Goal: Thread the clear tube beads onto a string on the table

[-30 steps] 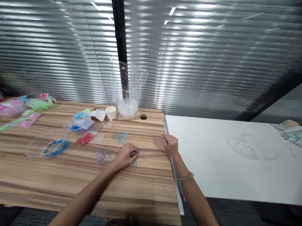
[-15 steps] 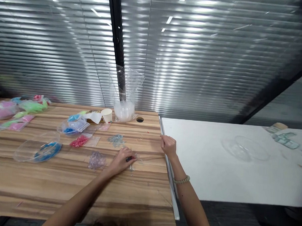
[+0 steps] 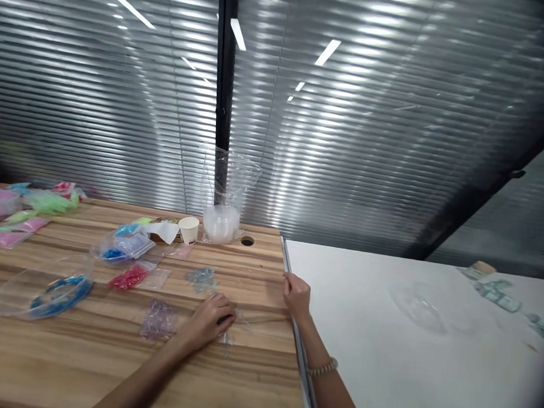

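Observation:
My left hand [image 3: 213, 317] rests on the wooden table with its fingers closed on a small black object [image 3: 224, 318], whose kind I cannot make out. Just right of those fingers, a faint thin strand [image 3: 262, 320] runs over the wood towards the right. My right hand [image 3: 297, 294], a beaded bracelet on its wrist, is closed in a pinch above the seam between the two tables. What it pinches is too small to see. Close to the left hand lie a heap of pale purple bits [image 3: 159, 319], a grey-blue heap [image 3: 202, 278] and a small clear scrap [image 3: 225, 340].
Left on the wooden table [image 3: 111, 365] are a clear round dish with blue pieces [image 3: 63, 297], a bag of red beads [image 3: 129, 277] and coloured bags [image 3: 47, 201]. Behind stand a paper cup [image 3: 188, 230] and a white tub in clear plastic [image 3: 221, 224]. A white table [image 3: 360, 340] adjoins on the right.
The view has tilted up, so the table and everything on it appears lower. Both hands keep nearly the same places over the table, still closed.

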{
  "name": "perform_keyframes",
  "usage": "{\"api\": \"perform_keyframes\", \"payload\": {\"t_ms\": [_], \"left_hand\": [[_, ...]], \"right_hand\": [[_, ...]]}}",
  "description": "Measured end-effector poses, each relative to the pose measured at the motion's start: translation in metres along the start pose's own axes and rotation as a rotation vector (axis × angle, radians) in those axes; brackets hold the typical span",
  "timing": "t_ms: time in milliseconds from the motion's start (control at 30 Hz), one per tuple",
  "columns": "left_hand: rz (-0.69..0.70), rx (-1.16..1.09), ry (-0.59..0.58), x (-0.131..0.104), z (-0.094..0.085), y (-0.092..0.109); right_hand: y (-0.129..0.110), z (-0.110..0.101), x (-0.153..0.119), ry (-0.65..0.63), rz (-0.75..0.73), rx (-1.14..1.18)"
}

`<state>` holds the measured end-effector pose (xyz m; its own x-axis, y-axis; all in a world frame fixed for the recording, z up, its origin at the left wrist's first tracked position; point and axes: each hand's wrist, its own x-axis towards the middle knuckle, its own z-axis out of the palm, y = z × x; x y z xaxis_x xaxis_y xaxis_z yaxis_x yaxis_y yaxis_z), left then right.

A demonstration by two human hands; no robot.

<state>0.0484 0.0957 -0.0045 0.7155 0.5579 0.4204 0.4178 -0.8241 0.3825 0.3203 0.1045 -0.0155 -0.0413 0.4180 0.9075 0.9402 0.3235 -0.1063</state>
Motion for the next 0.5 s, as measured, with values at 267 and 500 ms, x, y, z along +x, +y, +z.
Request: {"api": "perform_keyframes", "payload": {"t_ms": [267,500], "left_hand": [[0.107,0.085,-0.058,-0.001,0.003,0.000],[0.120,0.045,-0.050,-0.002,0.005,0.001]], "right_hand": [[-0.013,0.003,0.002,-0.008,-0.031,0.029],[-0.018,0.005,0.002,-0.060,-0.082,-0.011]]}}
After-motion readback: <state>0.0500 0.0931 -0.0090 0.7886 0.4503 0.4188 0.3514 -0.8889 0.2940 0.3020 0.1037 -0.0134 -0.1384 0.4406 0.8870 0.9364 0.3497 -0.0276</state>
